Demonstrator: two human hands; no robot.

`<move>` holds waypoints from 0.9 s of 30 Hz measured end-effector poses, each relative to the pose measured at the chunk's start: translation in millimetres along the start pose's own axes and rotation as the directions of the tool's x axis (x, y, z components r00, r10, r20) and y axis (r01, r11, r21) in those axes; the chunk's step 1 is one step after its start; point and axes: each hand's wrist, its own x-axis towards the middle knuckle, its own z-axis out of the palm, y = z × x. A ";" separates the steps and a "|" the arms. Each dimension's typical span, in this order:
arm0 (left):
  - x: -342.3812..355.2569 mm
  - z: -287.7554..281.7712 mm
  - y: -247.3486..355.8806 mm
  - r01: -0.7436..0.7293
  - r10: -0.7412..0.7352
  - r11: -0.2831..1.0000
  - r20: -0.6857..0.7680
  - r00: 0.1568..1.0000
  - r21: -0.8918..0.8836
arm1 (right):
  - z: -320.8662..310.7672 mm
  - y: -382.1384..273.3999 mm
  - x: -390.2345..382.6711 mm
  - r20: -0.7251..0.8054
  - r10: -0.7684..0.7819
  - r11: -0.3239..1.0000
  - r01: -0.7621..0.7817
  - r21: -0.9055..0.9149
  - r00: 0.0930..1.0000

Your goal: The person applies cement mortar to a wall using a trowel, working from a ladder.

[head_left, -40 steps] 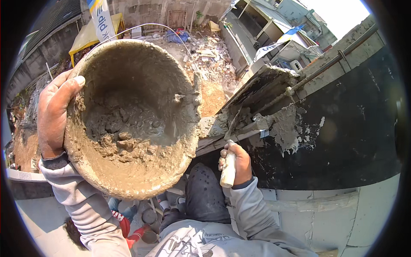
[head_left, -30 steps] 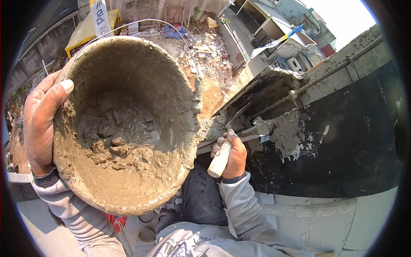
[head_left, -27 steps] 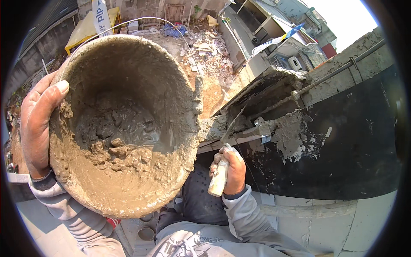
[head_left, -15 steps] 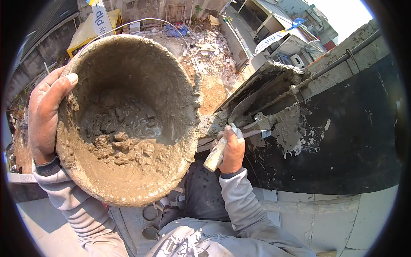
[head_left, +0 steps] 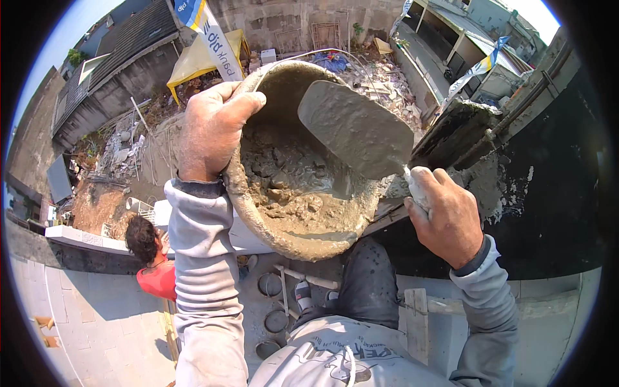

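My left hand (head_left: 216,129) is closed on the left rim of a mortar-crusted bucket (head_left: 303,245), thumb over the edge. The bucket is tipped so its mouth faces me. Wet grey-brown mortar (head_left: 290,190) lies in the bottom of it. In my right hand (head_left: 448,216), closed round its handle, is a trowel (head_left: 354,129). Its broad blade, smeared with mortar, covers the upper right of the bucket's mouth. Whether the blade touches the rim, I cannot tell.
To the right runs a dark panel (head_left: 548,200) splashed with mortar, below a wall edge with a metal rod (head_left: 532,97). A person in a red shirt (head_left: 158,277) is lower down at left. Several round buckets (head_left: 276,321) stand below me; rubble (head_left: 387,90) covers the ground beyond.
The trowel has come away from the mortar-covered ledge and up over the bucket's mouth. My view has shifted left, and the bucket sits farther from me. Both hands keep their grip.
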 end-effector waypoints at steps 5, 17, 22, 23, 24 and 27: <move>-1.1 16.6 7.9 -0.079 0.075 0.994 0.060 0.995 0.073 | 22.9 -25.1 106.7 0.334 0.059 0.799 0.156 -0.580 0.941; -10.7 -14.1 12.0 -0.038 0.019 0.984 0.109 0.994 0.175 | 40.9 -111.0 97.0 0.363 -0.604 0.375 0.655 -0.656 0.709; -12.4 -2.3 7.7 -0.063 0.055 0.995 0.099 0.994 0.073 | 21.7 -68.5 71.7 0.257 -0.579 0.468 0.573 -0.673 0.774; -10.0 -2.8 9.0 -0.045 0.035 0.996 0.135 0.990 0.075 | 16.7 -56.8 72.3 0.206 -0.574 0.516 0.545 -0.661 0.793; -8.3 -2.5 9.7 -0.029 0.016 0.997 0.177 0.984 0.073 | 11.3 -48.7 74.1 0.159 -0.559 0.563 0.514 -0.647 0.814; -10.6 3.2 15.1 -0.040 0.024 0.994 0.156 0.987 0.102 | 19.1 -35.5 95.8 0.027 -0.391 0.616 0.284 -0.735 0.920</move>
